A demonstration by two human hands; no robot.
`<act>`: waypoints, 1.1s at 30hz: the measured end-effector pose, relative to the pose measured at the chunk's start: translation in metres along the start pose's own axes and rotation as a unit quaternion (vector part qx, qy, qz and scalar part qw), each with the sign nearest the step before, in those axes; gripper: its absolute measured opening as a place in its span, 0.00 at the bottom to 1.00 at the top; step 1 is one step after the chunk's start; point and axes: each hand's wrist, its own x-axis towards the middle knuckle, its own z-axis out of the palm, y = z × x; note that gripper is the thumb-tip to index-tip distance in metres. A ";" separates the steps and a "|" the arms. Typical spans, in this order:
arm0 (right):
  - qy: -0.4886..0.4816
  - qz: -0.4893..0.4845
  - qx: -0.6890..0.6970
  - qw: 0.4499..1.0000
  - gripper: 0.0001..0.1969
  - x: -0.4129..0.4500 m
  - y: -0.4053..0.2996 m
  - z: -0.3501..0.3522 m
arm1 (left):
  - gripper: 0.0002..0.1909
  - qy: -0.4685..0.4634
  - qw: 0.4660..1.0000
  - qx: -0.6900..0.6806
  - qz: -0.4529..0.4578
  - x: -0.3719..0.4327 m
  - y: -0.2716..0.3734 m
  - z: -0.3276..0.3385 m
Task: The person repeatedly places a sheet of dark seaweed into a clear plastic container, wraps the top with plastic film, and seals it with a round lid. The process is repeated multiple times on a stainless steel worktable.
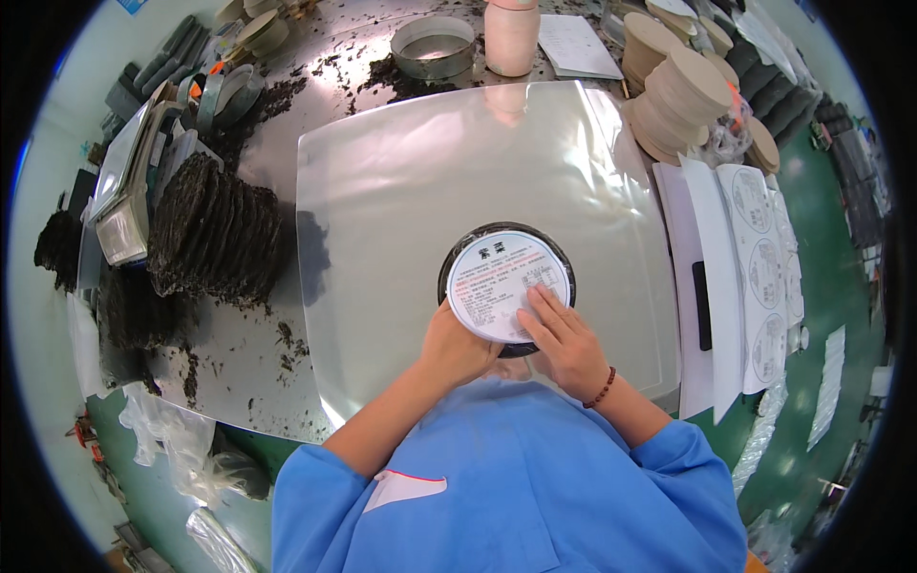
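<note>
A round white printed label (494, 286) lies on a dark round pack (566, 268), perhaps dried seaweed in film, close to my body. My left hand (462, 351) grips the pack's lower left side, its fingers hidden beneath. Flat on the label's right part rest the fingers of my right hand (569, 340); its thumb is hard to see. Below the pack spreads a large stack of clear plastic film sheets (401, 193) on a metal table (276, 150).
Stacked dark seaweed cakes (215, 229) and a scale (125, 186) stand left. Metal rings (433, 46) and a pink bottle (510, 39) are at the back. Round cardboard-like discs (680, 93) are piled back right, above label sheets (756, 279).
</note>
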 end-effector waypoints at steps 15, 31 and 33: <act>-0.059 0.047 0.004 0.997 0.30 0.066 0.011 0.025 | 0.21 0.124 0.989 -0.078 -0.021 -0.003 -0.023 0.007; 0.046 0.279 0.169 0.944 0.30 0.033 0.055 0.029 | 0.30 0.206 0.676 -0.684 -0.182 -0.011 -0.033 0.021; 0.118 0.295 0.326 0.890 0.28 0.033 0.049 0.035 | 0.30 0.138 0.619 -0.761 -0.136 -0.016 -0.027 0.003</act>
